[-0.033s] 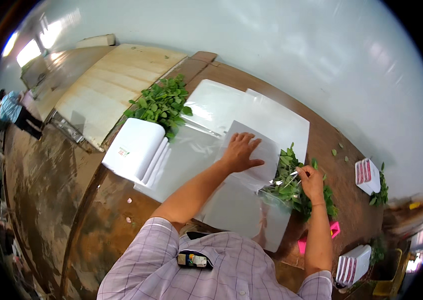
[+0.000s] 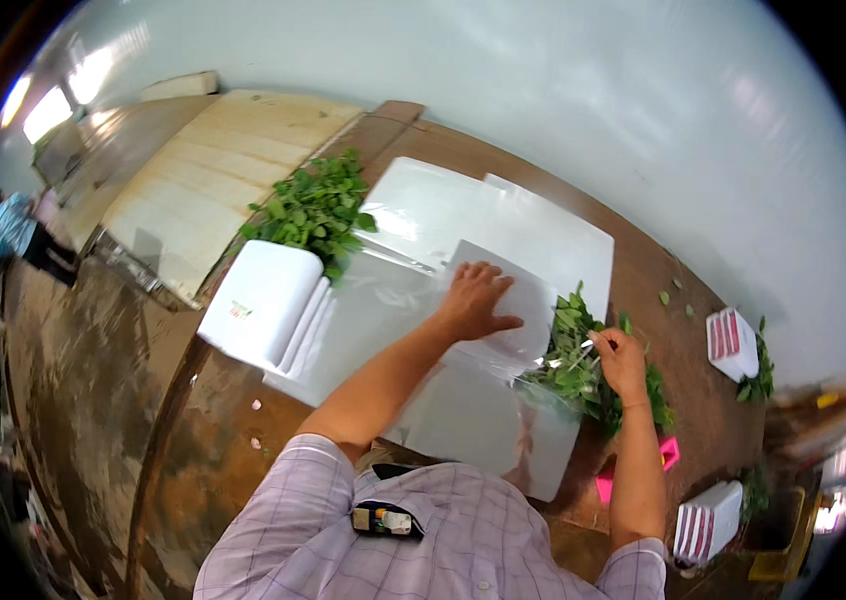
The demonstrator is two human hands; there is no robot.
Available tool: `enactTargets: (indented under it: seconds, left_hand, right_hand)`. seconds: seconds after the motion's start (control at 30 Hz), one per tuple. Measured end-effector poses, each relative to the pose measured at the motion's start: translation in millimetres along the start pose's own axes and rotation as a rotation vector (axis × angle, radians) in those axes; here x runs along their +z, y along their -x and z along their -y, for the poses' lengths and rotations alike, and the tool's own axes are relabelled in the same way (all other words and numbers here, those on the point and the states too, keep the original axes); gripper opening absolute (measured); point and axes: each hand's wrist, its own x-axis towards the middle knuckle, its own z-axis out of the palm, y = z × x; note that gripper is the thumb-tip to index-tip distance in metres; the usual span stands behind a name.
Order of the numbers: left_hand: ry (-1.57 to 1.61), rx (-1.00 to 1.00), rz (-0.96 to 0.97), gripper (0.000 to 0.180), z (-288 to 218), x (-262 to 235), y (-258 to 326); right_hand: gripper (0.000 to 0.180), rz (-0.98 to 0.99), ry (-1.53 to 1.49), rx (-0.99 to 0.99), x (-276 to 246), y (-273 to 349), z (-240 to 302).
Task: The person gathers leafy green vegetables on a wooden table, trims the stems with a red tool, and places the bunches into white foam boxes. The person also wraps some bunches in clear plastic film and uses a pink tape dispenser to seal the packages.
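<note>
Right hand (image 2: 621, 358) pinched shut on stems in the leafy bunch (image 2: 583, 370), likely to draw out a sprig. Bunch lies right of centre on the brown table (image 2: 643, 270), long axis running near to far, tips far. Left hand (image 2: 473, 300) flat, fingers spread, pressing a clear plastic bag (image 2: 503, 300), seemingly pinning it. Foam trays (image 2: 263, 305) left; more greens (image 2: 318, 210) beyond.
</note>
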Motion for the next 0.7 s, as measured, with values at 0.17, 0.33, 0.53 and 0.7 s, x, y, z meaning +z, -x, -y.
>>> enactTargets:
  seconds: [0.17, 0.33, 0.53, 0.7]
  left_hand:
    - [0.164, 0.096, 0.024, 0.019, 27, 10, -13]
    - [0.129, 0.163, 0.080, 0.007, 50, 14, -17]
    - [0.078, 0.158, 0.157, 0.009, 21, -3, -25]
    - [0.056, 0.149, 0.190, 0.010, 28, 3, -22]
  right_hand:
    - [0.027, -0.058, 0.194, 0.091, -4, 2, 12]
    - [0.013, -0.175, 0.176, -0.156, 10, 24, 102]
    - [0.022, -0.014, 0.511, 0.395, 7, 83, -22]
    - [0.028, -0.981, -0.183, 0.827, -50, 245, -112]
